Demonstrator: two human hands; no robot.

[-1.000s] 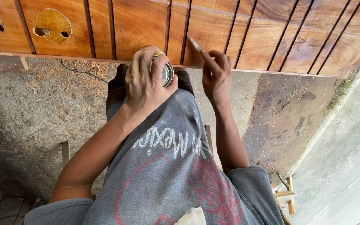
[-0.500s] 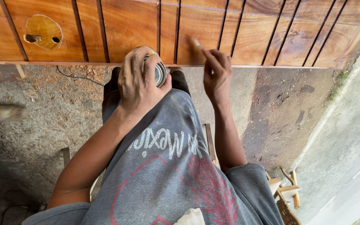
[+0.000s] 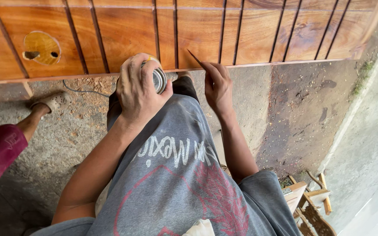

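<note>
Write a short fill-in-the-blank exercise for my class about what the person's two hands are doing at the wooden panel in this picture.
1. The left hand grips a small round metal ____.
2. The right hand holds a thin stick with its tip on the grooved ____ panel.
3. A sandalled ____ of another person stands on the concrete floor at the left.

Missing words: can; wooden; foot

The person wears a grey short-sleeved T-shirt (image 3: 171,175) with white lettering and a dark red feathery graphic just below that lettering. Both forearms are bare, and neither wrist carries a watch or band.
</note>
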